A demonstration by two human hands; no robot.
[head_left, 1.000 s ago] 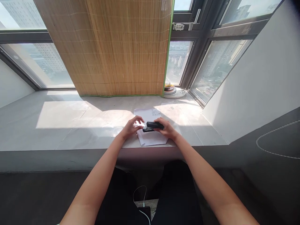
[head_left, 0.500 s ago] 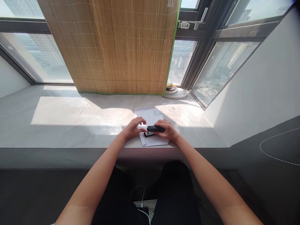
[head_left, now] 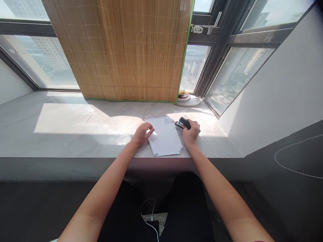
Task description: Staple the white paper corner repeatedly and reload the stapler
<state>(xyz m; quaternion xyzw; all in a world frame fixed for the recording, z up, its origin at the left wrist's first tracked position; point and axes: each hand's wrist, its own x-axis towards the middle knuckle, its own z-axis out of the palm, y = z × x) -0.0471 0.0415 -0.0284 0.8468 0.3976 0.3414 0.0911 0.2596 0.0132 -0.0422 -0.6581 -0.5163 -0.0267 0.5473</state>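
Note:
A black stapler (head_left: 185, 121) is gripped in my right hand (head_left: 191, 132), to the right of the papers and near their upper right corner. Its top arm and base stand apart at the far end. White sheets of paper (head_left: 166, 141) lie flat on the windowsill between my hands, with small dark print near the top and a bent lower right corner. At the papers' left edge rests my left hand (head_left: 142, 133), fingers curved and a gap between thumb and forefinger, with nothing seen in it.
The pale tiled sill (head_left: 83, 144) ends at a front edge just before my knees. A bamboo blind (head_left: 131, 50) hangs over the window. Stacked plates (head_left: 188, 99) stand in the back right corner. Below, a white cable (head_left: 152, 228) runs to a dark device.
My right hand has carried the stapler from over the papers to the right and farther back. My left hand has shifted slightly left, away from the stapler.

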